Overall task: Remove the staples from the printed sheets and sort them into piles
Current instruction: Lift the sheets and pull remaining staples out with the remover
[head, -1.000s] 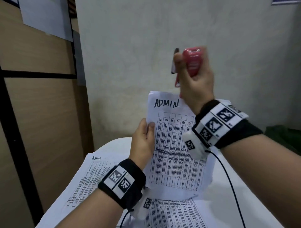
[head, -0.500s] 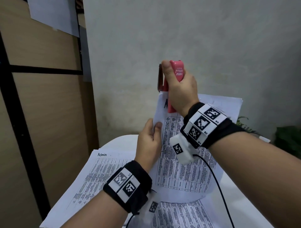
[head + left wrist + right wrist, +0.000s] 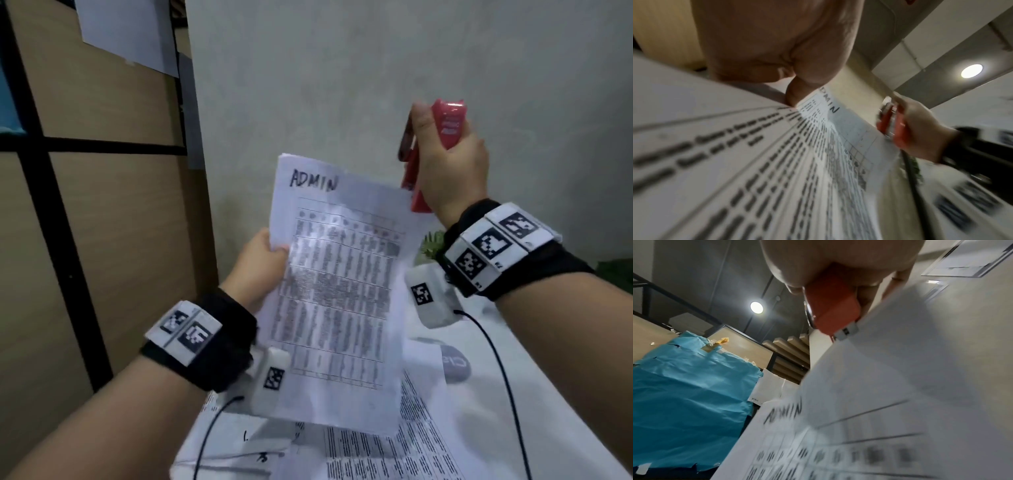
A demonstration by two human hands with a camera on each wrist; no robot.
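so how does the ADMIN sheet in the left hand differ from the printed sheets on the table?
The ADMIN sheet is held upright in the air, pinched at its left edge by the left hand; the printed sheets on the table lie flat and overlapping. Its handwritten heading shows whole; theirs are mostly hidden. Both are white pages with dense printed text.

Table print on the held ADMIN sheet [image 3: 337, 284] was blurred, unreadable. Right hand [image 3: 448, 164] covered most of the red stapler [image 3: 449, 123]; any staple was too small to find.
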